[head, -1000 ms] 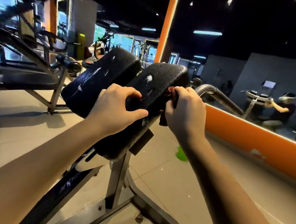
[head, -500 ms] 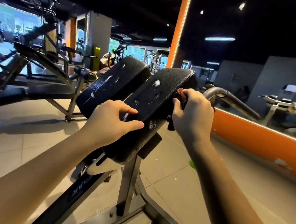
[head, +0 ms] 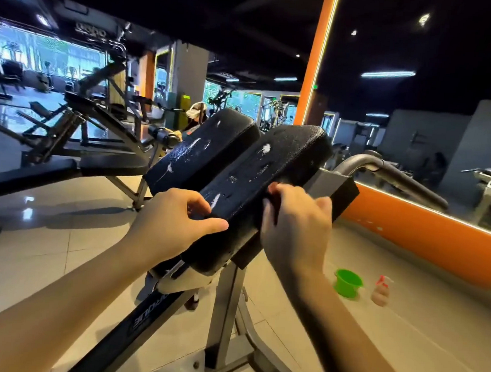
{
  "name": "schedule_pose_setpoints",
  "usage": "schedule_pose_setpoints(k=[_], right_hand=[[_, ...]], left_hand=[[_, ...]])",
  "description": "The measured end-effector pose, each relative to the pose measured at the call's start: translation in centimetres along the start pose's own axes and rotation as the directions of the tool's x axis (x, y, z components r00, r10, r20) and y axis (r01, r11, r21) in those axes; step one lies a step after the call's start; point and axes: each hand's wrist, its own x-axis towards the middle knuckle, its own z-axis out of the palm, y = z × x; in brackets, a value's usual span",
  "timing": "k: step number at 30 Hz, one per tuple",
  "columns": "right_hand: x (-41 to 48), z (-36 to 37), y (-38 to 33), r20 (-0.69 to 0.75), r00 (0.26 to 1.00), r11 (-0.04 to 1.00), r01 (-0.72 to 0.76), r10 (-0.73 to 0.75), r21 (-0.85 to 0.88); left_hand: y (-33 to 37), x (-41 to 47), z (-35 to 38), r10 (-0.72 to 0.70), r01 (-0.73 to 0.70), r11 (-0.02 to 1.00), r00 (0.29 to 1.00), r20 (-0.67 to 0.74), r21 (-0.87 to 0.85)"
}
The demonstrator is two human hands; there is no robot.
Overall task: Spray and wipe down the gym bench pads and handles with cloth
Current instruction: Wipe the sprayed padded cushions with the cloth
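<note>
On foamy pad (head: 257, 172), both hands (head: 295, 227), gripping

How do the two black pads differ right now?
The near pad has both hands on it: left hand gripping its lower left edge, right hand pressed to its right side. The far pad is untouched. The near pad shows fine droplets and scattered white spots; the far pad shows longer white streaks. Both are black, padded, tilted alike, side by side, still wet.
</note>
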Motion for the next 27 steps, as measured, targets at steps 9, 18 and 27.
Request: schedule_pose_setpoints(k=[9, 18, 27], right_hand=[[3.5, -0.2, 3.8, -0.073, 0.99, 0.983, 0.113, -0.125, -0.143], [-5.5, 1.4, -0.9, 0.063, 0.941, 0.94, 0.325, -0.332, 0.099], [-3.3, 1.2, 0.1, 0.027, 0.992, 0.987, 0.116, -0.119, 0.108]], left_hand=[[-0.2, -1.0, -0.8, -0.004, 0.004, 1.0, 0.999, 0.037, -0.018], [0.1, -1.9, -0.7, 0.03, -0.03, 1.0, 1.0, 0.004, 0.004], [0.6, -2.1, -0.4, 0.013, -0.013, 1.0, 1.0, 0.012, -0.027]])
